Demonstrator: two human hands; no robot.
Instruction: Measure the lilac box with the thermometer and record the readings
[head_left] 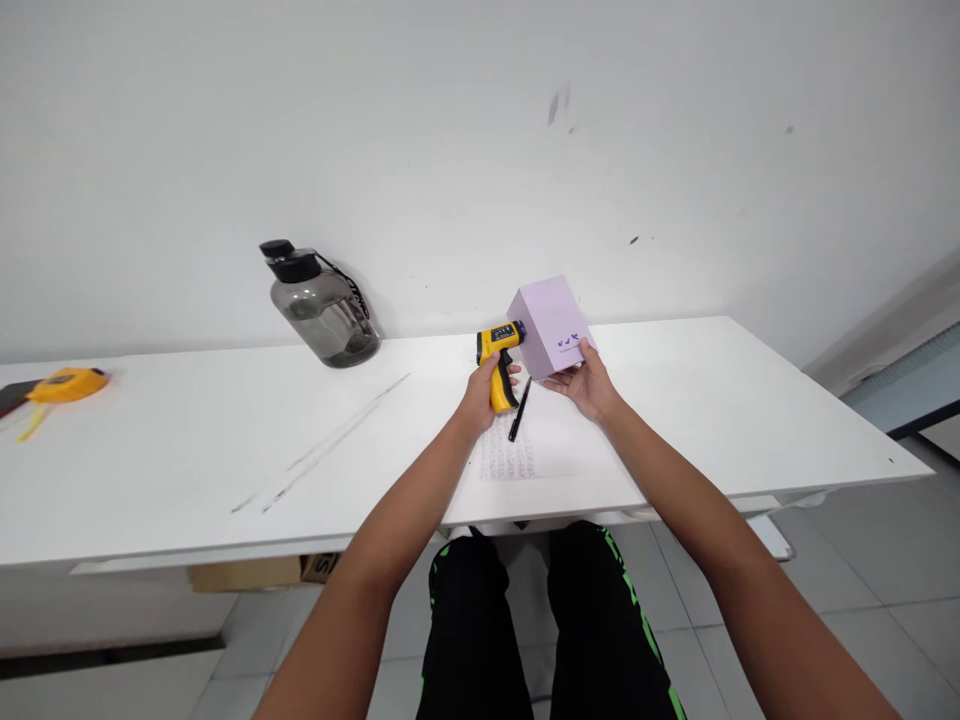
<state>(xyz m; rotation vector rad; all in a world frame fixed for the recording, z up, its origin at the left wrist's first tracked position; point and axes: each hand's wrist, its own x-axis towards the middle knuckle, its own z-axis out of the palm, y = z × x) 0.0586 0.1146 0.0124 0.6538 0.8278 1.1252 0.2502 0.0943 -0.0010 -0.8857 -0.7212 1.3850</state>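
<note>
My left hand [480, 392] grips the handle of a yellow and black handheld thermometer gun [499, 348], whose nose points right and touches a pale purple box [550, 322]. My right hand [589, 382] holds that box from below and tilts it up off the white table [187, 450]. A black pen [519, 410] lies on a printed sheet of paper [510, 455] between my two hands.
A dark grey water bottle [322, 310] with a black cap and strap leans against the wall at the back. A yellow tape measure [67, 385] sits at the far left. A clear ruler [322, 450] lies left of the paper. A cardboard box [255, 573] is under the table.
</note>
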